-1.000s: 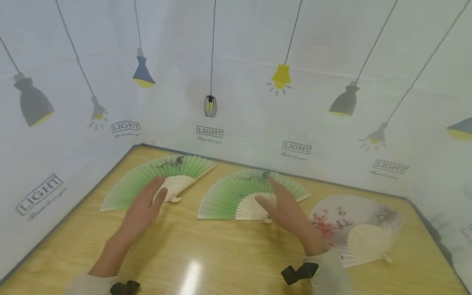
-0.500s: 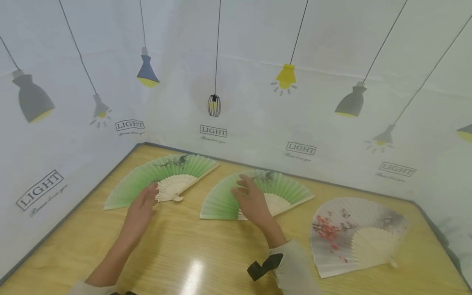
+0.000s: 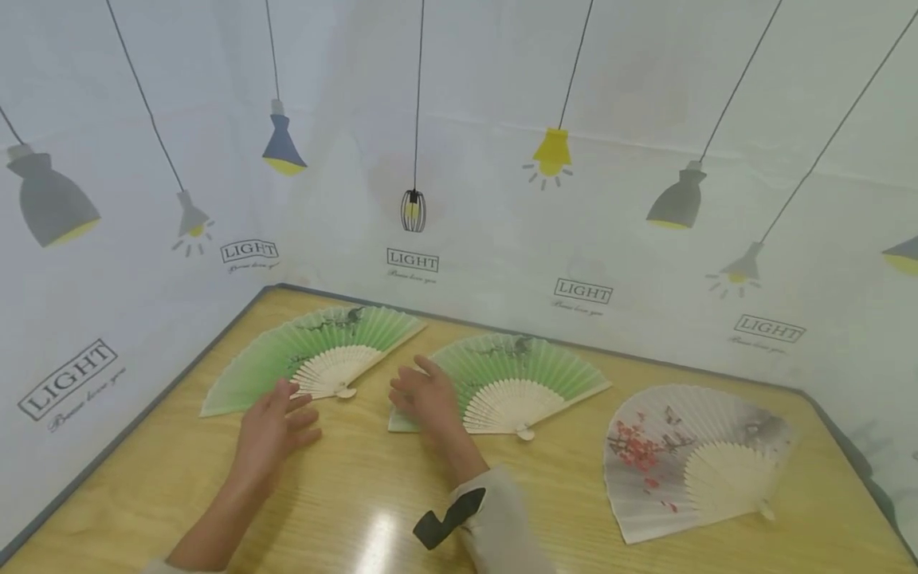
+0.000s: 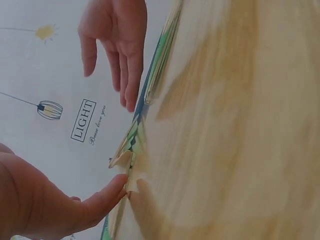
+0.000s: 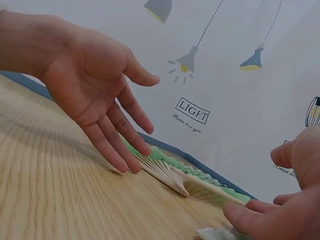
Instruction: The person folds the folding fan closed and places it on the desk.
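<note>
Two spread green folding fans lie on the table, the left fan (image 3: 251, 371) and the middle fan (image 3: 495, 363); both have pale ribs and dark branch prints. My left hand (image 3: 265, 434) hovers by the lower edge of the left fan, fingers loosely extended and holding nothing. Over the left end of the middle fan is my right hand (image 3: 428, 399), fingers relaxed, palm turned toward the other hand. In the right wrist view the left hand (image 5: 90, 75) has its palm showing and fingers spread near a fan's ribs (image 5: 162, 175). Whether either hand touches a fan, I cannot tell.
A third spread fan (image 3: 674, 494), white-grey with red blossoms, lies on the right of the wooden table (image 3: 344, 494). A pale backdrop (image 3: 488, 207) printed with lamps and "LIGHT" labels encloses the back and sides. A black strap (image 3: 450, 518) sits at the right sleeve.
My right hand has swept left, from over the middle fan's ribs to its left end. The left hand has drawn slightly back toward me. All three fans stay spread.
</note>
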The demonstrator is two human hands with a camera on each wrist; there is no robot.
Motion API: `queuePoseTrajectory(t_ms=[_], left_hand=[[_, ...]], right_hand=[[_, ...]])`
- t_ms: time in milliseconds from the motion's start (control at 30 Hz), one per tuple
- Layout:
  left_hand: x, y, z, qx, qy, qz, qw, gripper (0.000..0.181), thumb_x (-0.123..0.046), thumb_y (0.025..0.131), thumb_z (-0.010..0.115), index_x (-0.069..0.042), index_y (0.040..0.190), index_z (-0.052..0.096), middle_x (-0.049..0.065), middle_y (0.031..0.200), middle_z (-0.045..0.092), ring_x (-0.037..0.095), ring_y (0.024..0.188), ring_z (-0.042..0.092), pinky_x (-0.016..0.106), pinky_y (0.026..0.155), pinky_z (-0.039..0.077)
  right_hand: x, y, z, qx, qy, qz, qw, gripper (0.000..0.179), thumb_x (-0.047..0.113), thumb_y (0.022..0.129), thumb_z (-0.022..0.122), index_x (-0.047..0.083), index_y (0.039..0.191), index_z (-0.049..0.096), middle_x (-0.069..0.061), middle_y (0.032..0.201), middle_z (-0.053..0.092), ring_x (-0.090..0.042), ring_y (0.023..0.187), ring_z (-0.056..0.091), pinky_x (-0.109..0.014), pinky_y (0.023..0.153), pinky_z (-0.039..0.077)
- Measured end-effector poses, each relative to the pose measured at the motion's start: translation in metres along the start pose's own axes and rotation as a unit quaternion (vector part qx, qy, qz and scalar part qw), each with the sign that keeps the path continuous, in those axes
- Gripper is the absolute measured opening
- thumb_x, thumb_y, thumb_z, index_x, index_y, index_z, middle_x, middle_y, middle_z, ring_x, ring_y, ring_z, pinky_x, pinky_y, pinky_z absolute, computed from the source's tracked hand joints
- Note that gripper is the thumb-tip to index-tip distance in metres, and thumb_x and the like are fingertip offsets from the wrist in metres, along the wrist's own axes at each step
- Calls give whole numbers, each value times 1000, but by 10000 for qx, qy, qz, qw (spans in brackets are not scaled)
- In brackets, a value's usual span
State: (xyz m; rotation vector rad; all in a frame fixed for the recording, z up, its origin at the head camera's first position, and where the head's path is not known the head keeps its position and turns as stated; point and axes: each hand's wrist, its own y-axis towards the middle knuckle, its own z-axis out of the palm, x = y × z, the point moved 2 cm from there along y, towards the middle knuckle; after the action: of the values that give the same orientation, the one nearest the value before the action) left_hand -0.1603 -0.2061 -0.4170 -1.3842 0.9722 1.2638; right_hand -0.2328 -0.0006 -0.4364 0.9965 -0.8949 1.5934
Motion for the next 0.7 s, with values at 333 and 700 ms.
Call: queuePoseTrajectory(t_ms=[333,700], left_hand=[[7,2,-1,204,-842,-208,9960,72,-47,103,22,9,147,11,36,143,29,42,127,41,41,91,51],[12,2,-3,417,-1624,-586,9841,74,-49,102,24,5,149,5,34,147,24,43,130,36,44,96,48]], right_hand=[[-21,12,17,335,1339,389,9897,65,5,100,45,-8,148,4,-35,144,27,-48,128,37,-49,105,38],[-30,28,30,217,1918,735,9784,59,4,103,34,-5,149,-1,-34,146,27,-46,131,34,-51,105,37]])
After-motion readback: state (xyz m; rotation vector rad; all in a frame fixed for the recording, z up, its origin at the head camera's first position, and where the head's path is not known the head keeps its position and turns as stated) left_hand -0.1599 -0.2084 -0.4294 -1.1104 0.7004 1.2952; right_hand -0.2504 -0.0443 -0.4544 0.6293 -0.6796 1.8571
